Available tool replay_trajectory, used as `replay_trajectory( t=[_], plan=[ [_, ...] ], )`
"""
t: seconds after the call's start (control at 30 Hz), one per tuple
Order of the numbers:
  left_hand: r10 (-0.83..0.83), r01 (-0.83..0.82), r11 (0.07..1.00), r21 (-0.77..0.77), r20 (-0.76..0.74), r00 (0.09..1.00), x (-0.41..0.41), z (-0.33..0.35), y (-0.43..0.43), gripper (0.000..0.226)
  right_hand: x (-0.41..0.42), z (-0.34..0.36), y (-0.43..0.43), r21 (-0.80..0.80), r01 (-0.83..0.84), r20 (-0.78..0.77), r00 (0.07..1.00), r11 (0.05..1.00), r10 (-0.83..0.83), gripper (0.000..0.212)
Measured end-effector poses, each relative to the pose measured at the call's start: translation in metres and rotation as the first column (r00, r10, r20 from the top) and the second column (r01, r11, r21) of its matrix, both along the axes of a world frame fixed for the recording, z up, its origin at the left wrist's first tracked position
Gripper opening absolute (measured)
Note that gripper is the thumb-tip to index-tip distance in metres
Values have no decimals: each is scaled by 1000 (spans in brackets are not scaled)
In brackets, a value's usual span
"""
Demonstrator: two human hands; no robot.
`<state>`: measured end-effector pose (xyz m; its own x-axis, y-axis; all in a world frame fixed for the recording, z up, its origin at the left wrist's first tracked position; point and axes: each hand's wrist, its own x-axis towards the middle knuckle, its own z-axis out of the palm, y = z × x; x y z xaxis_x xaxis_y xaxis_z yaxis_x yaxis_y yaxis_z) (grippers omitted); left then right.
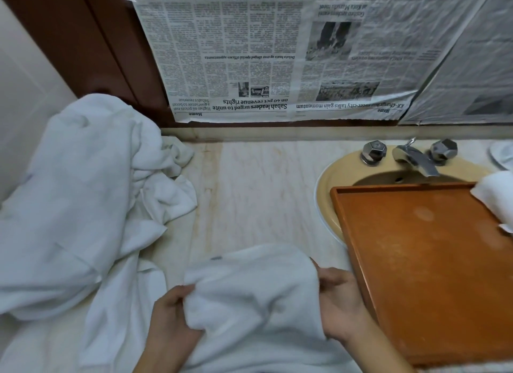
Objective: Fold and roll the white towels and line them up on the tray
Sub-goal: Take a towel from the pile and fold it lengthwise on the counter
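A white towel lies bunched on the marble counter at the front centre. My left hand grips its left edge, fingers curled into the cloth. My right hand holds its right edge, fingers partly hidden under the fabric. An orange-brown wooden tray lies to the right over the basin, its floor bare. A rolled white towel sits at the tray's far right edge, cut off by the frame. A big heap of loose white towels fills the left side.
A beige basin with a chrome tap and two knobs sits behind the tray. Newspaper sheets cover the wall behind the counter. Bare marble counter lies between the heap and the basin.
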<state>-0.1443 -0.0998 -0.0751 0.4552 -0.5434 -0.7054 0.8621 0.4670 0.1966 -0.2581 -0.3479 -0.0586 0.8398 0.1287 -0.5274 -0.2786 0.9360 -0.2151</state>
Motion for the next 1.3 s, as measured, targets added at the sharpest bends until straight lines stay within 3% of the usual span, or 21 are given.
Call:
replay_trajectory(
  t=[0.07,0.17,0.2,0.27,0.3,0.4,0.47,0.57,0.67,0.73,0.8,0.87,0.93,1.0,1.03,1.13,1.17,1.23,1.3],
  plan=[
    [81,-81,995,-54,1,997,-1,-5,3,68,2,5,4,-16,-140,-78,987,990,138,54],
    [48,-56,994,-96,-83,995,2,8,-5,41,5,13,4,-36,-274,-195,945,961,262,56],
    [-19,15,988,-154,-20,1000,2,12,-5,43,5,10,3,-58,-289,-239,933,956,267,54],
    [-91,89,995,38,70,993,-5,19,-3,57,3,8,0,-118,-305,-324,911,945,254,45],
    [-91,91,996,-3,90,992,-5,22,0,61,2,9,-3,-141,-308,-361,901,941,241,41],
    [-133,112,982,151,136,982,-2,36,4,41,2,20,-16,-270,-334,-406,890,903,208,50],
    [-229,157,937,312,209,951,9,44,6,34,5,30,-25,-464,-387,-462,873,797,156,44],
    [-389,170,801,574,283,877,26,56,9,35,5,37,-35,-789,-393,-472,880,472,-55,48],
    [-576,131,656,743,381,723,45,81,16,24,2,55,-45,-974,-150,-175,974,172,-144,52],
    [-663,120,616,779,429,614,68,106,17,22,8,75,-53,-998,54,56,992,-19,-111,46],
    [-662,58,643,763,517,543,102,131,12,21,24,96,-61,-954,251,265,962,-161,-71,38],
    [-623,-22,693,720,614,484,137,153,-3,19,45,110,-69,-828,456,487,873,-326,-17,27],
    [-548,-91,753,652,697,462,170,165,-23,18,72,112,-78,-670,547,618,786,-502,33,17],
    [-487,-193,763,617,745,455,196,155,-48,20,100,95,-90,-612,485,599,800,-625,34,21],
    [-497,-270,720,640,746,444,205,141,-60,24,112,82,-96,-622,417,544,839,-663,18,27],
    [-756,-536,308,786,544,364,198,81,-86,51,125,25,-98,-735,137,252,964,-664,-80,38],
    [-813,-584,266,767,504,292,184,55,-91,56,121,4,-91,-740,72,175,981,-669,-88,38],
    [-903,-560,308,769,422,84,142,-4,-95,63,105,-38,-70,-710,70,124,992,-700,-27,32],
    [-971,-480,226,848,237,-38,98,-56,-89,68,84,-71,-47,-728,1,-34,999,-685,38,36]
  ],
)
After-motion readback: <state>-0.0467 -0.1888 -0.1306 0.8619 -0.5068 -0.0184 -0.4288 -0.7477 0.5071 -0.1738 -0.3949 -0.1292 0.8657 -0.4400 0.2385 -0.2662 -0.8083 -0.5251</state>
